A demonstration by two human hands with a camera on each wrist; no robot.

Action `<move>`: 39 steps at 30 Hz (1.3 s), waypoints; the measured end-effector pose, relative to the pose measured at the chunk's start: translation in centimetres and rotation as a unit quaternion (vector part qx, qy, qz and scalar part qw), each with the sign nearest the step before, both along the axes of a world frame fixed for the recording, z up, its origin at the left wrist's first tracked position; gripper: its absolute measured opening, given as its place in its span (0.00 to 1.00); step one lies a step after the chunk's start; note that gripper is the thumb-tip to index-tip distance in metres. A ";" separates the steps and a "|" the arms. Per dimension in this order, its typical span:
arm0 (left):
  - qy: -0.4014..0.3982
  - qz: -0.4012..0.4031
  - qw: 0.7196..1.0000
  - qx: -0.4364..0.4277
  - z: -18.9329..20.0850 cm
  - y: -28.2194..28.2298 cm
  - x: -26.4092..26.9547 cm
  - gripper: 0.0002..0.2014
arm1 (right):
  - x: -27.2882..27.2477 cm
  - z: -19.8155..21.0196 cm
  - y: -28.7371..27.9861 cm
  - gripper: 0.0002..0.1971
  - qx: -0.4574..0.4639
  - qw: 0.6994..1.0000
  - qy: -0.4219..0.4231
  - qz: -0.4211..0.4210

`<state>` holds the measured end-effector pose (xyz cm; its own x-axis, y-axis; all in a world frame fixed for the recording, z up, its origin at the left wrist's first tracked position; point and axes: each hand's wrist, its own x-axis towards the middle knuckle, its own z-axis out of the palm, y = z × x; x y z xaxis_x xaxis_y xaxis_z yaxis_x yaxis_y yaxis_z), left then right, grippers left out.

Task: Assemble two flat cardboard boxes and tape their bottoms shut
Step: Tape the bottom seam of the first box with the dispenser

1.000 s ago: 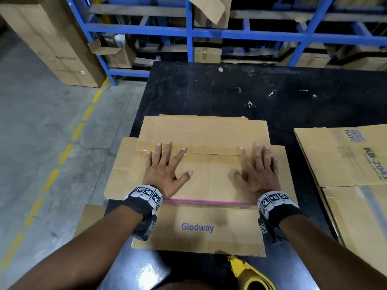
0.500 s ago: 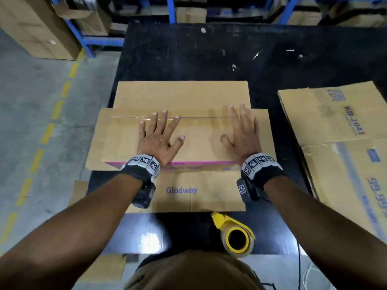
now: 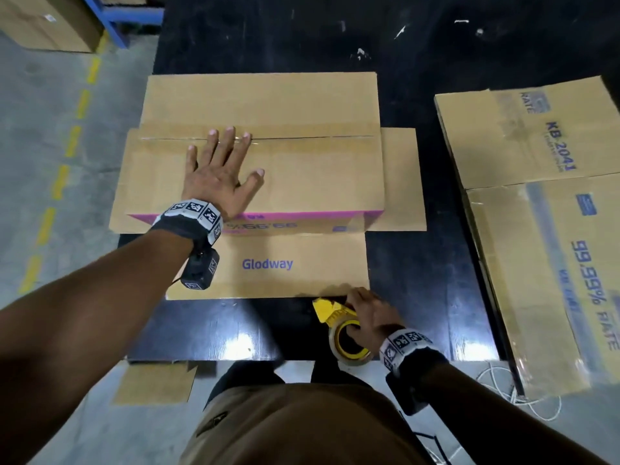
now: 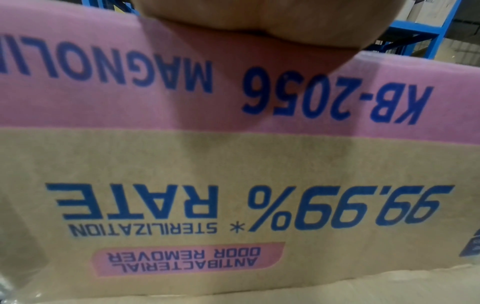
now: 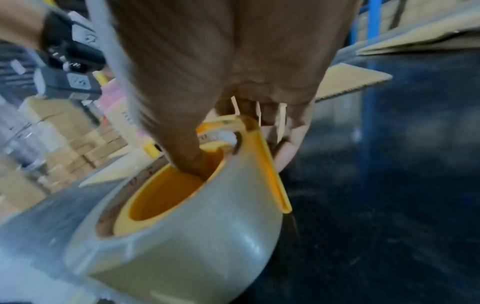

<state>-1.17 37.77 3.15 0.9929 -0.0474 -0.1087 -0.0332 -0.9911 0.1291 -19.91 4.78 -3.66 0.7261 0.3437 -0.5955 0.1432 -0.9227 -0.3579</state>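
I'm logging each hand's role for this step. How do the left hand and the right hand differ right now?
The left hand lies flat with fingers spread, pressing the folded flaps of the box; the right hand is curled round the tape dispenser, thumb inside its yellow core. The left hand reaches out to the flap seam; the right hand sits at the table's near edge. Both wear marker wristbands.

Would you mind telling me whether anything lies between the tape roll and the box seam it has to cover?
Only the left hand: it presses flat on the flaps, fingertips at the seam. The right hand grips the tape roll nearby.
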 end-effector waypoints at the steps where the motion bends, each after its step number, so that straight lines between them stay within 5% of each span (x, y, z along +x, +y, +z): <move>1: -0.002 0.000 1.000 0.000 0.0 0.0 0.0 0.37 | 0.1 -0.1 -0.1 0.25 0.019 1.000 0.005 -0.021; 6: -0.005 -0.002 1.000 -0.003 0.1 0.1 -0.2 0.38 | 1.9 3.9 -0.6 0.19 0.191 0.970 0.029 -0.147; 11: -0.001 -0.006 1.000 -0.011 0.3 0.1 -0.5 0.39 | 8.4 12.2 2.0 0.28 0.372 0.913 -0.064 -0.157; 15: -0.001 -0.009 1.000 -0.021 0.6 0.2 -1.2 0.39 | 16.7 18.7 5.4 0.39 0.392 0.895 -0.157 -0.144; 19: -0.010 -0.008 0.999 -0.040 0.8 0.7 -1.4 0.43 | 23.7 20.8 10.6 0.31 0.370 0.881 -0.258 -0.143; 24: -0.028 -0.019 0.986 -0.161 1.2 2.8 -1.2 0.47 | 27.1 18.0 15.9 0.31 0.278 0.933 -0.209 -0.093; 26: -0.040 -0.007 0.954 -0.298 1.7 4.6 -1.0 0.46 | 27.3 16.6 16.7 0.32 0.241 0.947 -0.193 -0.091; 30: -0.002 0.079 0.836 -0.543 3.0 8.3 0.7 0.38 | 28.4 16.1 17.7 0.34 0.203 0.955 -0.205 -0.070; 33: 0.022 0.177 0.739 -0.650 3.8 9.5 2.5 0.22 | 29.1 16.7 19.5 0.32 0.188 0.959 -0.207 -0.036; 35: 0.054 0.218 0.680 -0.698 4.6 9.9 3.0 0.21 | 29.2 16.6 21.2 0.31 0.199 0.958 -0.206 -0.024; 39: 0.069 0.276 0.636 -0.718 5.1 11.2 2.6 0.18 | 29.6 16.2 24.0 0.33 0.184 0.961 -0.204 0.004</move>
<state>1.48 49.01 8.28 0.8870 0.1551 -0.4350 0.3786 0.2953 0.8772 9.65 28.74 12.50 0.8700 0.4831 -0.0983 0.3477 -0.7426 -0.5724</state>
